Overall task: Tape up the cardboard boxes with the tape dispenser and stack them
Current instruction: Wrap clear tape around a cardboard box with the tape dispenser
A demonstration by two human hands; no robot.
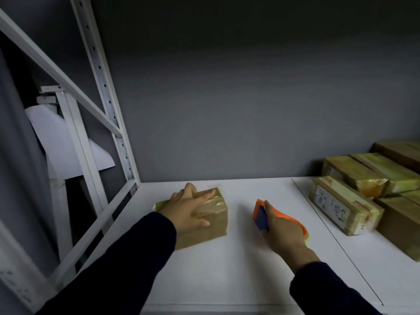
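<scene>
A small brown cardboard box (211,226) lies on the white shelf board (227,269), with shiny tape across its top. My left hand (188,210) rests flat on the box's top, fingers spread. To the right of the box, my right hand (281,233) grips an orange and blue tape dispenser (261,217), held just above the board and apart from the box. The hand hides most of the dispenser's body.
Several taped cardboard boxes (347,205) are piled at the right end of the shelf. A white metal rack upright (109,114) and its braces stand at the left. A grey wall (227,110) closes the back. A seam (336,242) runs across the board.
</scene>
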